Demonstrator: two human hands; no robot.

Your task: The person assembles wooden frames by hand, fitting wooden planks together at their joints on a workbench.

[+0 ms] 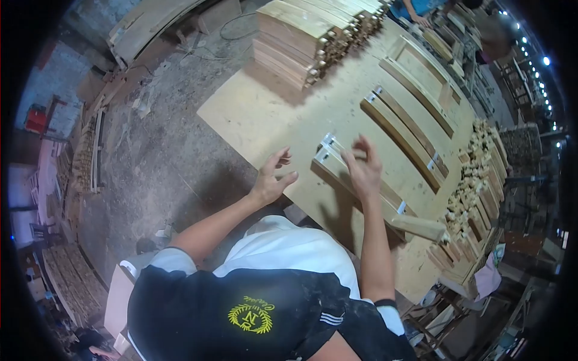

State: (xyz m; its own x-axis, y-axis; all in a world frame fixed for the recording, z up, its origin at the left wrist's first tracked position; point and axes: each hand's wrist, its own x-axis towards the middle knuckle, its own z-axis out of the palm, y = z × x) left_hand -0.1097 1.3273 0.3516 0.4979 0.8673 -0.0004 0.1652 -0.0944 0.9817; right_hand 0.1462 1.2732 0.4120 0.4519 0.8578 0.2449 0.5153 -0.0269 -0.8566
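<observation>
My left hand (273,178) hovers beside the near edge of the table (232,114), its fingers apart with nothing in them. Over a pair of wooden strips (337,171) hangs my right hand (365,168), fingers loosely bent and apart, holding nothing I can see. It covers part of the strips, which lie side by side with small white or shiny patches at their ends. A separate wooden piece (419,227) lies near their right end. Beyond my right hand, another pair of wooden strips (403,141) bears similar patches.
Cut boards (289,54) are stacked at the table's far left. Many short wooden pieces (475,192) are piled on the right. A wooden frame (421,84) lies at the back, where another person's hand (421,21) shows. Scraps (142,105) litter the concrete floor.
</observation>
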